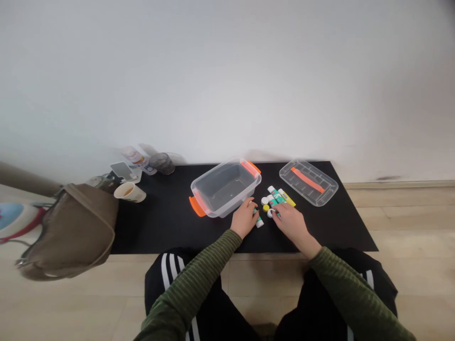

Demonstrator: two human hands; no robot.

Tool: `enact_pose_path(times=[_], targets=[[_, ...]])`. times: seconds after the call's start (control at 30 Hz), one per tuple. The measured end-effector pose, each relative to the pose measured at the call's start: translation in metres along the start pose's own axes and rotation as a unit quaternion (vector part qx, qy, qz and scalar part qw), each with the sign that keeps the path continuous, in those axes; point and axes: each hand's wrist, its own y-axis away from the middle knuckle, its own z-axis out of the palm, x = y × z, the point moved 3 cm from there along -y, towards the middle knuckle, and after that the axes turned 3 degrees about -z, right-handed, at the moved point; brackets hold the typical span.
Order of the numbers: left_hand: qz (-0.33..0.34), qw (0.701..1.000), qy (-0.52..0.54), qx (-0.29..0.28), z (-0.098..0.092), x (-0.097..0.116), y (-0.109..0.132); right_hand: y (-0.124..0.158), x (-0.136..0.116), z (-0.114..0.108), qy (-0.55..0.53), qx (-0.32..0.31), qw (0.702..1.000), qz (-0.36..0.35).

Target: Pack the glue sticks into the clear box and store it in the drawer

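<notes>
My left hand [244,219] is closed over a small green-and-white tube [259,221] in front of the plastic box; its fingers hide part of the tube. To its right, my right hand [292,223] has its fingertips closed at a small round white cap [270,213]. A yellow cap [266,208] and another white cap [265,201] lie just beyond those fingertips. Green-and-white tubes [276,194] and a yellow tube [287,198] lie side by side behind my right hand. The clear box [223,210], with orange latches, stands open behind my left hand.
Right of the tubes lies the clear lid [308,182] with its orange handle. On the black table's [170,227] left side are a paper cup [130,192] of drink, a dark glass [162,163], a bottle [137,158] and a brown bag [78,227]. A wall runs behind.
</notes>
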Motion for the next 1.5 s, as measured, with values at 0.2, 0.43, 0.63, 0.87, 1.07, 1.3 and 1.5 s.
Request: enact_pose_path(times=[0.2, 0.43, 0.63, 0.87, 1.07, 1.3, 1.5], targets=[[0.126, 0.991, -0.039, 0.003, 0.004, 0.023, -0.005, 0.0, 0.025, -0.002, 0.02, -0.011, 0.998, 0.066], [0.172, 0.98, -0.096, -0.016, 0.015, 0.035, -0.003, 0.008, 0.029, 0.009, 0.023, -0.041, 0.996, 0.073], [0.159, 0.984, -0.073, -0.016, 0.016, 0.035, -0.003, 0.01, 0.028, 0.016, 0.032, -0.069, 0.994, 0.079], [0.057, 0.979, 0.193, 0.034, -0.008, 0.028, -0.003, 0.007, 0.024, 0.015, 0.041, -0.08, 0.993, 0.08], [-0.144, 0.792, 0.593, 0.01, -0.009, 0.011, 0.003, 0.016, 0.028, 0.0, -0.066, -0.029, 0.991, 0.113], [-0.215, 0.62, 0.753, -0.058, -0.013, 0.021, 0.01, 0.038, 0.019, -0.013, -0.288, 0.023, 0.954, 0.081], [-0.228, 0.61, 0.757, -0.055, -0.017, 0.017, 0.009, 0.042, 0.006, -0.016, -0.315, 0.025, 0.948, 0.042]])
